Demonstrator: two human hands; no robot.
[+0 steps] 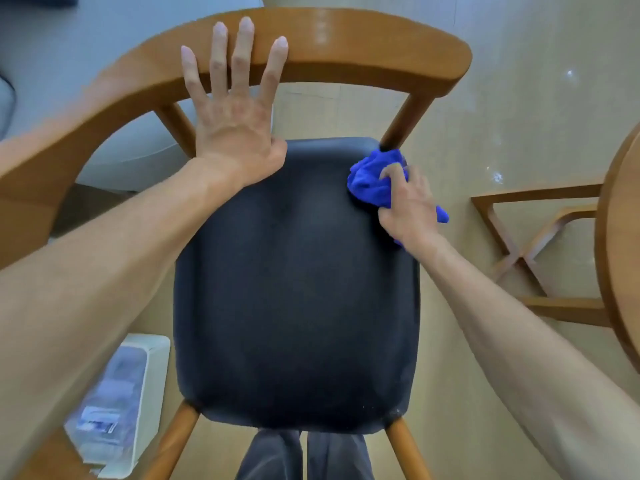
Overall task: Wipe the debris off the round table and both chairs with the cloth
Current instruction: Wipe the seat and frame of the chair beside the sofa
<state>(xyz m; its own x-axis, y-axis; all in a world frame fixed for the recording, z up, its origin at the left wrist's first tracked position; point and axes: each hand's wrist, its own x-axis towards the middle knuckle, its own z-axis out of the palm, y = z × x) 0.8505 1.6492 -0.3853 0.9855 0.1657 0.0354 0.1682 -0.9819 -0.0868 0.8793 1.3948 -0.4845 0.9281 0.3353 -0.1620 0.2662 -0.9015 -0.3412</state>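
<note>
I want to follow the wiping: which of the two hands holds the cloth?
The right hand grips the bunched blue cloth at the seat's far right corner. The left hand lies flat, fingers spread, on the chair's backrest.

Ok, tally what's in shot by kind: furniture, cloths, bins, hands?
Chairs: 1, chair
Tables: 1, table at the right edge
Cloths: 1, cloth
Bins: 1, bin
Hands: 2, left hand, right hand
Total: 6

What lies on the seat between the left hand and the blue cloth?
Only bare black seat lies between the left hand and the blue cloth that the right hand grips; the head view shows this.
</note>
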